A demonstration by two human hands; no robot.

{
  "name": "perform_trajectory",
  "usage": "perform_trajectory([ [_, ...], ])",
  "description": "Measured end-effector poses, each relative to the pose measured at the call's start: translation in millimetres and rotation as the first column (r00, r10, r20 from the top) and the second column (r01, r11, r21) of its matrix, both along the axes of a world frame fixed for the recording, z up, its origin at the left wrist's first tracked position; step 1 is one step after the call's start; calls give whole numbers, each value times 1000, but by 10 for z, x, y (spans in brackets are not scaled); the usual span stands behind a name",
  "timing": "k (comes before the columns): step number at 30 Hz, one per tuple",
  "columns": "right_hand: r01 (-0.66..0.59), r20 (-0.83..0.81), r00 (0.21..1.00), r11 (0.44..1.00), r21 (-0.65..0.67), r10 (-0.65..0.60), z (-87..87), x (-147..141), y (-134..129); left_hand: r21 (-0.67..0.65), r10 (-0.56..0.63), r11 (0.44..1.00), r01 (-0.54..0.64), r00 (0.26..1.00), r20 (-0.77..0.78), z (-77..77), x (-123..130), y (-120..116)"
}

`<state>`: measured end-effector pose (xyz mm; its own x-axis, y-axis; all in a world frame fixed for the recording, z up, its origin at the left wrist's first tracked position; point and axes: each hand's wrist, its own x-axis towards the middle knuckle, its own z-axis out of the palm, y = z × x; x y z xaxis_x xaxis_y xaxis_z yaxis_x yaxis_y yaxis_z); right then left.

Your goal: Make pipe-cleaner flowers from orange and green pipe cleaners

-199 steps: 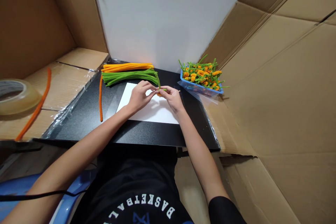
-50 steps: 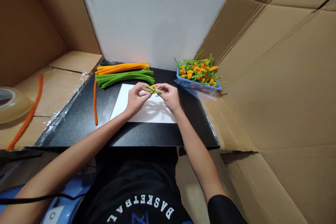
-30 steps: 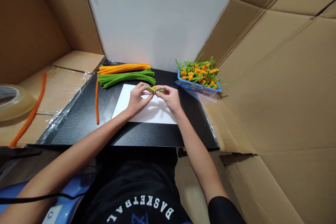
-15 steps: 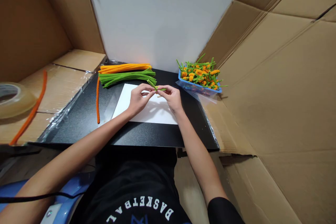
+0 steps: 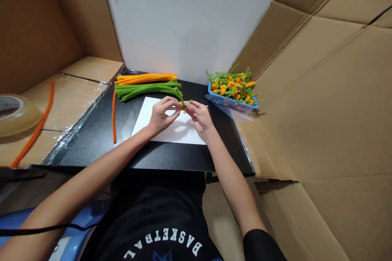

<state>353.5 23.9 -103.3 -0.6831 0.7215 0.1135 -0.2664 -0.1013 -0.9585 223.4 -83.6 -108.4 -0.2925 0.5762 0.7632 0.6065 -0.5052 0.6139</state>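
Between my two hands, above a white sheet (image 5: 143, 124), is a small pipe-cleaner flower (image 5: 183, 106) with an orange head and green stem pieces. My left hand (image 5: 164, 113) pinches it from the left with thumb and forefinger. From the right, my right hand (image 5: 199, 115) pinches it too, its palm turned partly up. One green end points up past my left fingertips, and a shorter one lies over my right fingers. A thin pale stick (image 5: 207, 106) shows by my right fingers; how it is held I cannot tell.
Green pipe cleaners (image 5: 143, 91) and orange pipe cleaners (image 5: 145, 78) lie at the back left. A blue basket (image 5: 234, 102) of similar flowers stands at the back right. Single orange pipe cleaners (image 5: 114, 118) and a tape roll (image 5: 23, 114) are leftward. Cardboard walls (image 5: 330, 102) flank the black table (image 5: 171, 159).
My right hand has rolled so its palm shows more. The flower has turned between my fingers: its orange head now shows, and the green end stands more upright.
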Motion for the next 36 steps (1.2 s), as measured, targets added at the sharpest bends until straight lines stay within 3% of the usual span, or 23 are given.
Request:
perform_trajectory([
  [16, -69, -31, 997, 998, -6, 69, 42, 24, -33, 22, -19, 1000, 17, 997, 81, -77, -18, 35],
  [21, -56, -10, 998, 993, 106, 57, 12, 37, 8, -28, -22, 999, 25, 993, 120, -74, -39, 44],
  [25, -23, -23, 999, 960, 277, 31, -18, 17, 25, -47, 29, 999, -26, 998, 56, -41, -41, 32],
  [31, 197, -70, 979, 820, 538, -189, -16, -29, -103, -135, 186, 975, -176, 981, 63, 8, 3, 28],
  [34, 275, -101, 953, 678, 681, -285, -5, -30, -177, -243, 223, 953, -182, 962, 157, 5, 23, 62],
  [36, 305, -138, 935, 544, 782, -326, -11, -26, -200, -334, 191, 938, -89, 939, 286, 1, 23, 91],
])
